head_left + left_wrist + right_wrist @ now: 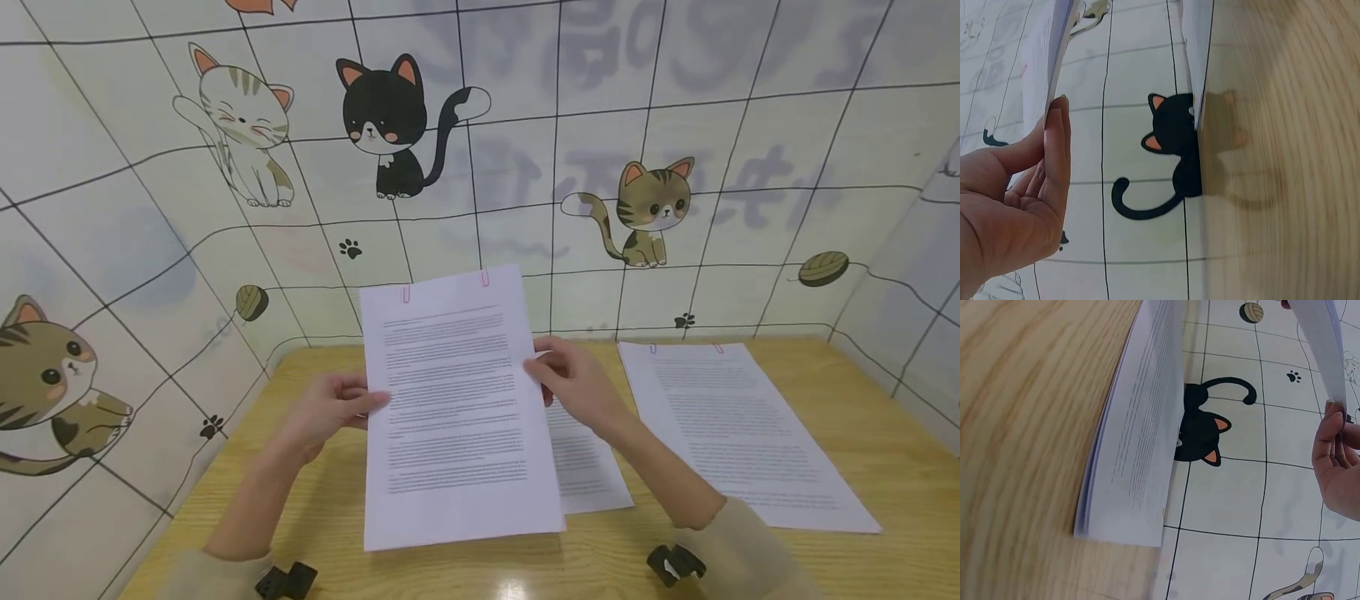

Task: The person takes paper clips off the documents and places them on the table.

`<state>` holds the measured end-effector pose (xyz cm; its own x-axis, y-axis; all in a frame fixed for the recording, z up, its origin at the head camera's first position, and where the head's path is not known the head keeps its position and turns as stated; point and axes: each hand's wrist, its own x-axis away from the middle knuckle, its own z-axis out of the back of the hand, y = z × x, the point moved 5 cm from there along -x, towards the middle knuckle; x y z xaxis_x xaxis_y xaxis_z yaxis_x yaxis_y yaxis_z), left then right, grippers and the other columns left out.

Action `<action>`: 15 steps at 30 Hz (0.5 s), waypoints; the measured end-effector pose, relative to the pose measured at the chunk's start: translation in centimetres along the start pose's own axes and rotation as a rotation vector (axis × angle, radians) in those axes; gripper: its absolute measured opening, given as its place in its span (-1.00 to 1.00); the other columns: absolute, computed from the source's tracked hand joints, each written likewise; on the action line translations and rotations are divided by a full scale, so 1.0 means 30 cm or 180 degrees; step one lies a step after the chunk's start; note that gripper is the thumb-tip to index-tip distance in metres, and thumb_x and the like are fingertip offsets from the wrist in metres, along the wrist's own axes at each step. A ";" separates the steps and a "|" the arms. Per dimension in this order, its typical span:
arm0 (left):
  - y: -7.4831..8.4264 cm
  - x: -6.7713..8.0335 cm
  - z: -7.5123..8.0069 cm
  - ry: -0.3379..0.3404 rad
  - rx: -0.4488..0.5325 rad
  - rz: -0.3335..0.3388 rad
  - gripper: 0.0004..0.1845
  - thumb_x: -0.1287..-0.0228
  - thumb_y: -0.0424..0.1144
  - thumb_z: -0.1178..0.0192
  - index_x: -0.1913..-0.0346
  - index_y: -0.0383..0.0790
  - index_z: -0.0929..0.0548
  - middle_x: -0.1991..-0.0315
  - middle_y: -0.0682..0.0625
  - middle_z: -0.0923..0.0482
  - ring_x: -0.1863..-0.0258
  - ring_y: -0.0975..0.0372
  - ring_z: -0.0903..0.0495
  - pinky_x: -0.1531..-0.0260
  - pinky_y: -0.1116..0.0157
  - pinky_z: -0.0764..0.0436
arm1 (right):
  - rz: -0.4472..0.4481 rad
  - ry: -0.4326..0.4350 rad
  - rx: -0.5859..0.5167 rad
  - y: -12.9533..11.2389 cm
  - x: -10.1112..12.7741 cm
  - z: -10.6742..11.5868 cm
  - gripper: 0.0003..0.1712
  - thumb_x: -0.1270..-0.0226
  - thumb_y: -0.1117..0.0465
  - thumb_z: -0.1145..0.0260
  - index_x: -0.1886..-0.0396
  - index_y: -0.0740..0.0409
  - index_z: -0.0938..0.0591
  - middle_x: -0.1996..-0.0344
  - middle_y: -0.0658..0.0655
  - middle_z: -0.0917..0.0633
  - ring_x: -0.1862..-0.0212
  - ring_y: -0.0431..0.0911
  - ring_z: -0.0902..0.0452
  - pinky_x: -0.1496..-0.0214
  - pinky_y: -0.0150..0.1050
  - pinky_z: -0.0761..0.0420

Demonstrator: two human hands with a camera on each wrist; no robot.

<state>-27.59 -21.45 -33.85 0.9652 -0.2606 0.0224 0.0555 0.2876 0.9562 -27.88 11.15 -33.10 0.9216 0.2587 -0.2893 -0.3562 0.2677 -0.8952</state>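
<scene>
A clipped stack of printed sheets [453, 400] is held up over the table, tilted toward me, with a pink paper clip [406, 293] and another pink clip [485, 277] on its top edge. My left hand [330, 408] pinches its left edge, thumb on the front and fingers behind. On the opposite edge, my right hand [573, 379] pinches the papers higher up. In the left wrist view the sheets [1054, 56] stand edge-on between thumb and fingers. Partly hidden behind them, a second printed stack [592, 475] lies on the table.
To the right lies another printed stack [735, 433] with a blue clip [653, 349] and a pink clip [717, 349] at its top. The wooden table [862, 417] meets a tiled wall [517, 167] with cartoon cats at the back. Dark wrist devices [675, 564] sit at both sleeves.
</scene>
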 end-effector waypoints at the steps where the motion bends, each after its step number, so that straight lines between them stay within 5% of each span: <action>1: 0.005 0.000 -0.013 -0.0012 0.0021 -0.0015 -0.67 -0.37 -0.38 -0.29 -0.08 -0.56 -0.60 0.14 -0.24 -0.74 0.25 0.07 -0.76 0.23 0.20 -0.73 | 0.0022 0.0007 0.0009 0.002 0.006 0.010 -0.74 -0.52 0.29 -0.22 -0.12 0.26 -0.56 0.35 0.16 -0.73 0.53 -0.06 -0.49 0.45 -0.31 -0.51; 15: 0.043 -0.015 -0.172 -0.0016 0.0307 -0.0228 -0.73 -0.29 -0.46 -0.33 -0.01 -0.53 -0.66 0.18 -0.25 -0.75 0.28 0.06 -0.77 0.26 0.17 -0.74 | 0.0219 -0.0195 0.0222 0.019 0.121 0.148 -0.62 -0.53 0.32 -0.21 -0.27 0.19 -0.43 0.42 0.11 -0.73 0.59 -0.04 -0.46 0.52 -0.31 -0.48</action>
<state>-26.64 -16.20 -34.15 0.9583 -0.2819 -0.0460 0.0993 0.1781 0.9790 -25.43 16.35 -33.15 0.8843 0.3342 -0.3260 -0.4299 0.3107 -0.8477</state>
